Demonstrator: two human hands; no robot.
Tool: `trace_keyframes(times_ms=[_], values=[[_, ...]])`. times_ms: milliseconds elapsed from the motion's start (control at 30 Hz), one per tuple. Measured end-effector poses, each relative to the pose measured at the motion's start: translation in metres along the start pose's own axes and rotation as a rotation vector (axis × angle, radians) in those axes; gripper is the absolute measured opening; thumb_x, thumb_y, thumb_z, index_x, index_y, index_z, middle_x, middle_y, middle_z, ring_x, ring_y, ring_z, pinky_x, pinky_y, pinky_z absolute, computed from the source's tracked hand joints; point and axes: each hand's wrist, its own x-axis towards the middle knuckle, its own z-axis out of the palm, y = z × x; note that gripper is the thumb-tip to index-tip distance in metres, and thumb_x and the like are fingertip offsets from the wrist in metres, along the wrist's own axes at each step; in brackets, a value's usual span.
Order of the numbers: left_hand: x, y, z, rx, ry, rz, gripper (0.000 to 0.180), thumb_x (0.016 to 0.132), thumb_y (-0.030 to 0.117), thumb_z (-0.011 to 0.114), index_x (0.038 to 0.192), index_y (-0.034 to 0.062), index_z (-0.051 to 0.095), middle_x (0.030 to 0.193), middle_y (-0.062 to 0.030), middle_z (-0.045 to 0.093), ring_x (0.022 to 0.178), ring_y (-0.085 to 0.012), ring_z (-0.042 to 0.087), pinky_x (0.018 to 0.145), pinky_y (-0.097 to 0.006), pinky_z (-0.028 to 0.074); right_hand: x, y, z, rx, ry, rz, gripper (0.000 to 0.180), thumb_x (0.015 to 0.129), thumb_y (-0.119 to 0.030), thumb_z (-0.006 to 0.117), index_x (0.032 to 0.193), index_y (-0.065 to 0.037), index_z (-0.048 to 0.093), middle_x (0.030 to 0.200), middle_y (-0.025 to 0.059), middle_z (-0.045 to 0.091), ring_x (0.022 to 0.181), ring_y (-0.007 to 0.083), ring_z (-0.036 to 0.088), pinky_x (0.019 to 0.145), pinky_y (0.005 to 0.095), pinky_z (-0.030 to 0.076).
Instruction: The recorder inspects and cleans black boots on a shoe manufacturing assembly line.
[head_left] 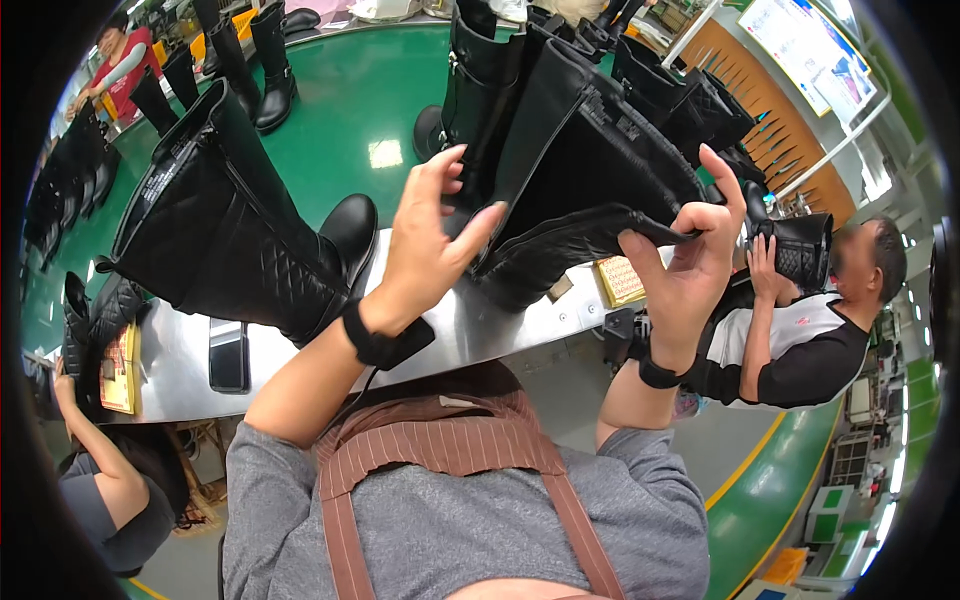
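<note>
In front of me, a tall black boot leans with its shaft opened wide along the side, showing the dark lining. The free edge of that shaft is pinched between the thumb and fingers of my right hand. My left hand is raised beside the boot's near left side, fingers apart and curved, with nothing seen in it. To its left stands another tall black boot with a quilted ankle. A buckled black boot stands just behind the opened one.
A metal ledge carries a dark phone and yellow printed pads. Beyond it lies a green work surface with more black boots. At right, a co-worker holds a boot; another person's arm is at lower left.
</note>
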Motion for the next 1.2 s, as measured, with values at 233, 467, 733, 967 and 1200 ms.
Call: trace_keyframes(times_ms=[233,467,733,967,1200], values=[[0.012,-0.018,0.039,-0.18,-0.186,-0.187,0.071,0.081,0.008,0.061,0.143,0.0041,0.028,0.12,-0.0267,0.058,0.114,-0.0407,0.056,0.096,-0.04,0.043,-0.001,0.019,0.036,-0.071,0.261,-0.073,0.074,0.068,-0.004,0.084,0.126,-0.006,0.038,0.127,0.0173,0.049,0.109,0.0222,0.052,0.098,0.0339,0.041],[-0.007,-0.007,0.015,-0.134,-0.143,-0.068,0.058,0.082,0.005,0.057,0.137,-0.0004,0.036,0.116,-0.0252,0.059,0.108,-0.0381,0.06,0.092,-0.038,0.045,-0.002,-0.012,0.03,-0.015,0.269,-0.03,0.111,0.07,-0.001,0.081,0.149,-0.008,0.004,0.121,0.0157,0.048,0.087,0.0154,0.052,0.077,0.0273,0.049],[-0.07,-0.029,-0.007,0.112,-0.116,-0.102,0.066,0.07,0.014,0.079,0.123,-0.0002,0.043,0.105,-0.0126,0.052,0.097,-0.0235,0.053,0.086,-0.032,0.045,-0.065,0.048,0.027,0.451,0.057,0.14,0.13,0.064,-0.013,0.087,0.151,-0.015,-0.009,0.136,0.0182,0.037,0.123,0.029,0.044,0.102,0.0419,0.037],[-0.123,-0.064,0.006,-0.147,-0.216,-0.668,0.039,0.078,0.011,0.078,0.096,0.004,0.044,0.08,-0.0056,0.058,0.064,-0.0127,0.058,0.057,-0.025,0.048,-0.17,0.09,0.05,0.58,-0.466,0.789,0.094,0.069,-0.015,0.085,0.143,-0.002,0.029,0.142,0.0116,0.041,0.13,0.0215,0.041,0.109,0.039,0.031],[-0.113,-0.057,0.009,-0.534,-0.091,-1.032,0.035,0.079,0.0,0.075,0.095,0.0054,0.044,0.076,-0.0072,0.063,0.058,-0.0115,0.058,0.048,-0.022,0.044,-0.175,0.082,0.066,0.453,-0.519,0.791,0.059,0.071,-0.017,0.084,0.12,0.001,0.056,0.115,0.0093,0.064,0.107,0.0172,0.059,0.093,0.0318,0.047]])
